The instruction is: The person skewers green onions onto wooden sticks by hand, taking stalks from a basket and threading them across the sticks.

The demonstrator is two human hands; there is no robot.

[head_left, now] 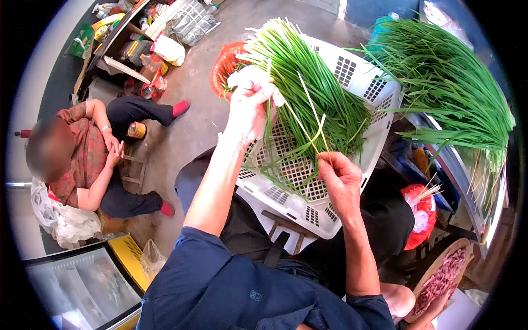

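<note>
A white plastic basket (374,143) rests over my lap and holds a large bunch of green chives (313,93), pale stem ends toward the top. Above the basket's left side, my left hand (252,99) is closed around a few pale stems. My right hand (338,173) pinches the thin ends of some stalks (300,121) over the basket's lower right part. These stalks run between the two hands. Behind my left hand is a red bag (221,69), partly hidden.
A second pile of chives (451,88) lies on a surface at the right. A seated person (91,154) is at the left. Lower right are a red bag (422,220) and a round board with chopped meat (443,278). A glass-topped freezer (82,286) stands lower left.
</note>
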